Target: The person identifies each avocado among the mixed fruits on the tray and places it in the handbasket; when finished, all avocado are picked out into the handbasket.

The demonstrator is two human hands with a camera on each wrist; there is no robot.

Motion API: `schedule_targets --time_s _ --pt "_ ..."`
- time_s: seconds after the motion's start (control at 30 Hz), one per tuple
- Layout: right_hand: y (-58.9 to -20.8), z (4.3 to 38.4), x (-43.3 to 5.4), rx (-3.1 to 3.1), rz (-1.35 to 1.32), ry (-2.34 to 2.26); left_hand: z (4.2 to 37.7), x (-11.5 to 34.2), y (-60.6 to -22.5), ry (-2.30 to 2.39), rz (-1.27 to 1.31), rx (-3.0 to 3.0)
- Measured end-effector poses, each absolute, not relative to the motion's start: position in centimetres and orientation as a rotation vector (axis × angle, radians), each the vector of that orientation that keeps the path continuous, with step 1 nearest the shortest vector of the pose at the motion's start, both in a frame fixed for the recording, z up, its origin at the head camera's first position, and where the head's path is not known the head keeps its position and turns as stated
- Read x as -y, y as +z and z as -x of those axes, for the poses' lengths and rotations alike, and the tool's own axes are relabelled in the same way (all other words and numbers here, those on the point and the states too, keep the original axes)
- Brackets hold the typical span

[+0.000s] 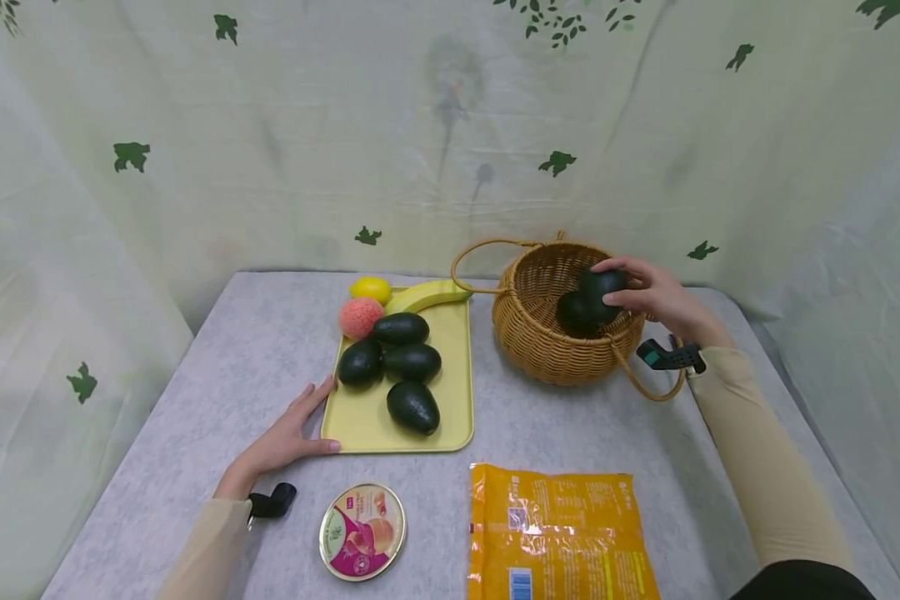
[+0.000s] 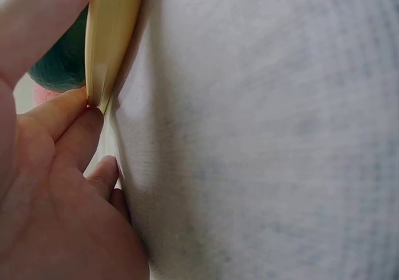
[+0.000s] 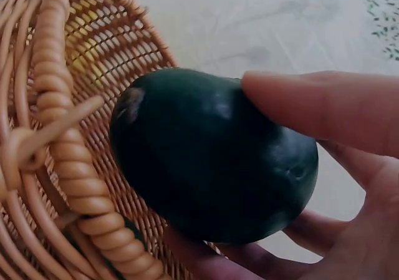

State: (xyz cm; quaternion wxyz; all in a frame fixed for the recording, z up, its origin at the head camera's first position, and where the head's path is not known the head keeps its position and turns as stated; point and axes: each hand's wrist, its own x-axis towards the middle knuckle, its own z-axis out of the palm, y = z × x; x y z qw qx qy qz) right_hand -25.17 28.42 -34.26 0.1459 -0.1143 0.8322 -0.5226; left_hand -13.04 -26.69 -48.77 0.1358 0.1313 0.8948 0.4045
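Note:
My right hand (image 1: 663, 296) grips a dark green avocado (image 1: 602, 293) between thumb and fingers, at the mouth of a round wicker basket (image 1: 562, 362). A second avocado (image 1: 574, 315) shows inside the basket, just below the held one. In the right wrist view the held avocado (image 3: 215, 158) is close beside the woven rim. My left hand (image 1: 285, 437) lies spread at the left edge of a yellow tray (image 1: 453, 408), its fingertips touching the side. On the tray are several avocados (image 1: 412, 407), a banana (image 1: 427, 295), a pink round fruit (image 1: 360, 318) and a lemon (image 1: 371, 289) at the far-left corner.
A round tin (image 1: 362, 532) with a pink label lies near the table's front. To its right is an orange packet (image 1: 562, 533). The basket's loop handles (image 1: 487, 243) stick out on both sides, one reaching over the tray's corner. A pale curtain (image 1: 330, 150) surrounds the table.

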Motion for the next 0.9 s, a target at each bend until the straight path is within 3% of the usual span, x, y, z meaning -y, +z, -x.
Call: schedule_targets --time_s 0.9 --pt "-34.5 26.8 -25.9 -2.34 0.64 -1.201 13.0 26.8 -48.8 1.178 -0.384 -2.586"
